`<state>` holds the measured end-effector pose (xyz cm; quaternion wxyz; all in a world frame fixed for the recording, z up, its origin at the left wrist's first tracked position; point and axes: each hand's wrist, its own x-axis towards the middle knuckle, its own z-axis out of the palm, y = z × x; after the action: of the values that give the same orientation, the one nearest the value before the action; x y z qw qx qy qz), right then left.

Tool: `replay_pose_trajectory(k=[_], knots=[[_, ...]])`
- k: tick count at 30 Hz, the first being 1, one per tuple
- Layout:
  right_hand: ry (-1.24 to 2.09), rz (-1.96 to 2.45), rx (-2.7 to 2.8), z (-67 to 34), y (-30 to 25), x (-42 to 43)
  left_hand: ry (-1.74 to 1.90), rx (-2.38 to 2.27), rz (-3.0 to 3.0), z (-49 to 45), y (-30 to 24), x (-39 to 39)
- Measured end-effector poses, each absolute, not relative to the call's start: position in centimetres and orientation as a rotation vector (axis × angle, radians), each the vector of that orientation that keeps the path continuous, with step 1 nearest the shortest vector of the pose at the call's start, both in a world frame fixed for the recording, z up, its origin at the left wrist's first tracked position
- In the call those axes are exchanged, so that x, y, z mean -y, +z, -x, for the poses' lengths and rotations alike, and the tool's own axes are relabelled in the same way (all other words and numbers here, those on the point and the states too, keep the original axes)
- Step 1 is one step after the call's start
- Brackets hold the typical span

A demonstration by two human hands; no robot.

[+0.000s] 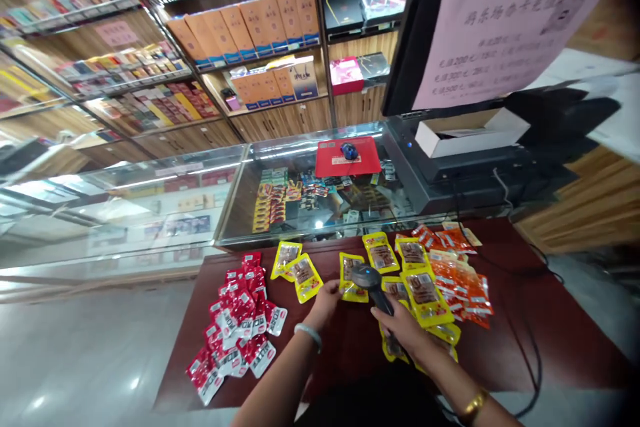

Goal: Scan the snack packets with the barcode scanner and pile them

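Note:
My right hand [403, 327] is wrapped round the handle of a black barcode scanner [369, 277]. The scanner's head hangs over a yellow snack packet [353, 292] and hides part of it. My left hand [326, 300] pinches that packet at its lower left corner. Two other yellow packets [306, 278] lie overlapping to the left of it. On the right, a loose pile of yellow packets [425, 293] spreads beside and beneath my right forearm. Red and white packets [245, 323] are heaped at the table's left side.
Orange packets [463, 283] lie at the right of the dark red table [545, 320], near a black cable [537, 353]. Behind it stands a glass counter [295, 233] with a red mat [325, 163] and mouse [349, 151]. A screen with a pink notice [500, 33] rises at the right.

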<state>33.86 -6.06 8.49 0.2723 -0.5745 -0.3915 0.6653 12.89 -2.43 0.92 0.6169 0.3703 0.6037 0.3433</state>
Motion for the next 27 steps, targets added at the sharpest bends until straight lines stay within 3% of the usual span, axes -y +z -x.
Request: replay_pose_trajectory(k=[7,20,27], knots=[[1.942,1.409,1.200,-28.1,9.2,5.0,0.970,-1.482,-0.742,-3.6,0.3,7.5],[2.102,1.264,1.299,-21.8,8.8,4.6,1.131,-1.672,-0.650,1.5,0.6,10.4],[2.061,1.298,1.276,-23.7,8.6,4.6,0.947,-2.037,-0.767,3.9,1.4,9.9]])
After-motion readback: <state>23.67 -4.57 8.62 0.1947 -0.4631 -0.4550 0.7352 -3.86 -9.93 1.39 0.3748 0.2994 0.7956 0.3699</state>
